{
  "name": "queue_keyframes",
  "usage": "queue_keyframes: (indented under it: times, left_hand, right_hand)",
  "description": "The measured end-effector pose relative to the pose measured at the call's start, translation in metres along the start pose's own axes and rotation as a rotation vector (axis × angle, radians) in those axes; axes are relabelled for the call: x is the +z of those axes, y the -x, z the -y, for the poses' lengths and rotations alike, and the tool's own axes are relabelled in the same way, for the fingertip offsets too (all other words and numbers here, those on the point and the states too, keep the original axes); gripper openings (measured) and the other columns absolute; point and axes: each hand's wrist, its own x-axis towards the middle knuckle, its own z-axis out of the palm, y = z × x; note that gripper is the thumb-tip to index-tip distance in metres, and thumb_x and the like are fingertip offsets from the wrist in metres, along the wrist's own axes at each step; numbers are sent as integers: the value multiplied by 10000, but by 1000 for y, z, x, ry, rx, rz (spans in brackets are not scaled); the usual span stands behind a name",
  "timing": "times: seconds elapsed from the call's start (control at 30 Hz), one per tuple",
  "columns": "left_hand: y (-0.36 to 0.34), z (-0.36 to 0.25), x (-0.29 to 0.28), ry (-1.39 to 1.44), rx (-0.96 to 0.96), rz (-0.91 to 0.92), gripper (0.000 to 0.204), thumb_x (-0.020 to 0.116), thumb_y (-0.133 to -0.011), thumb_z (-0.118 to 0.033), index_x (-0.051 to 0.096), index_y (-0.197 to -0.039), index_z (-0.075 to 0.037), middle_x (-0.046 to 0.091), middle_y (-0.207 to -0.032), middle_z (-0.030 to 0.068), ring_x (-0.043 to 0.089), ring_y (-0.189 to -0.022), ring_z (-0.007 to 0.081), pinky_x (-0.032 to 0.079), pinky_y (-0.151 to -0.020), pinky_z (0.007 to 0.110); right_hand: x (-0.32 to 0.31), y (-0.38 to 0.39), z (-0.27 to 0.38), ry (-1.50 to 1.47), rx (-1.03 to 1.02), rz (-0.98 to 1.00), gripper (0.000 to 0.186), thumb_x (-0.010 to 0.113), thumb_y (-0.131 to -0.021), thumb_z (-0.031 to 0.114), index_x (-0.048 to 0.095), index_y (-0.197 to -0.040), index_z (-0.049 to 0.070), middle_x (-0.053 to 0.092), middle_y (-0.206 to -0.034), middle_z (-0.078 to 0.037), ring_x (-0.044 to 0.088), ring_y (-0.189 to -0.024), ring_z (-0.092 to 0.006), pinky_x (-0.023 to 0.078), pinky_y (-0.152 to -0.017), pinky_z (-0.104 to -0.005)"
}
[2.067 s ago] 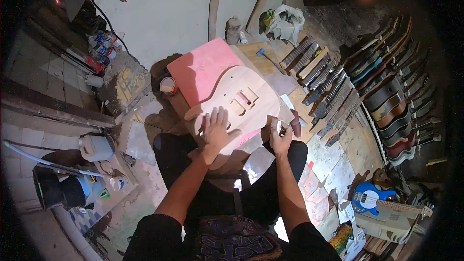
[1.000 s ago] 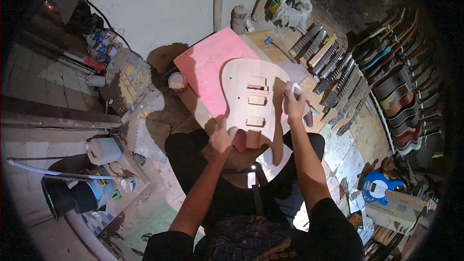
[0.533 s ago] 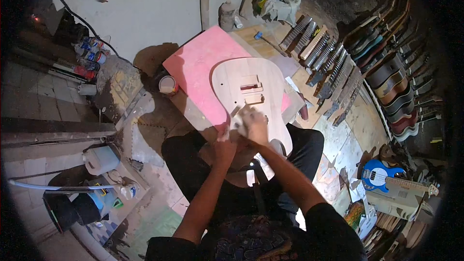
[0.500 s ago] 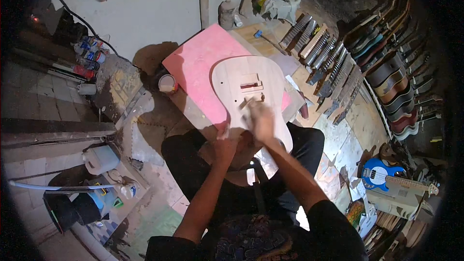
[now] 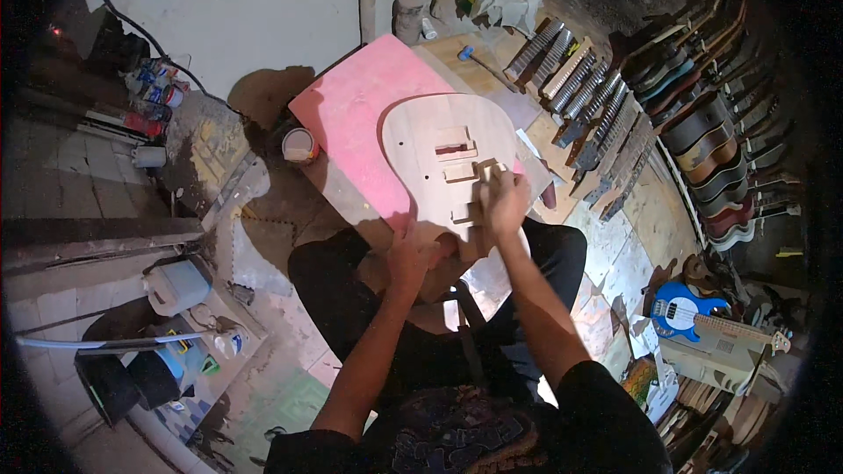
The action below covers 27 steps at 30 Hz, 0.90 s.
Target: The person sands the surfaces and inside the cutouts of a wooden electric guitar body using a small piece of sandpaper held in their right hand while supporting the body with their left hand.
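Note:
A pale, unpainted wooden guitar body [image 5: 413,136] lies on a pink board [image 5: 351,110], its near end over my lap. Rectangular pockets and small round holes are cut in its face. My left hand [image 5: 411,254] is closed on the body's near-left edge by the horn; part of its fingers is hidden. On the right half of the face, my right hand [image 5: 507,202] presses a small pale block [image 5: 494,168] down with closed fingers. The hand covers much of the block, so its exact kind does not show.
An open can [image 5: 299,146] stands left of the pink board. At the right lie several guitar necks [image 5: 575,92] and a blue hammer [image 5: 466,53]. Finished guitars [image 5: 702,145] hang in a row beyond. A blue-and-white bass [image 5: 680,310] rests at the lower right.
My right hand, blurred half a second ago over the middle of the guitar body, has moved right and slightly up the face. The left hand keeps its place on the edge.

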Motion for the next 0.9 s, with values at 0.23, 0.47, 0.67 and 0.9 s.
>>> queue_keyframes:
  times: [0.23,0.47,0.67,0.9]
  left_hand:
    - [-1,-2,-6,1,55,-72,722,810,-825,-222,517,-1457,-33,611,-1197,254,646,-1042,463,539,-897,504]
    - [1,-4,-10,30,26,-25,759,783,-852,-284,457,-1498,-57,602,-1211,260,639,-1064,476,534,-911,530]
    - [6,6,-12,-58,8,9,827,803,-816,-298,439,-1514,-46,574,-1318,268,617,-1150,462,523,-955,527]
    - [8,-21,-12,41,-53,25,844,824,-795,-294,461,-1518,-51,584,-1266,292,614,-1133,450,510,-958,511]
  right_hand:
    - [35,32,9,81,-352,120,386,744,-814,206,673,-1183,119,609,-991,-178,592,-899,-383,474,-790,-501]
    - [22,20,-5,123,-183,-29,411,754,-823,226,645,-1189,73,594,-986,-189,570,-907,-390,457,-784,-517]
    - [24,17,0,-24,-497,73,408,735,-820,275,662,-1161,63,622,-1023,-187,588,-926,-373,468,-792,-527]
    - [55,39,-29,4,-39,120,243,644,-920,183,672,-1129,63,652,-972,-200,645,-844,-404,511,-706,-496]
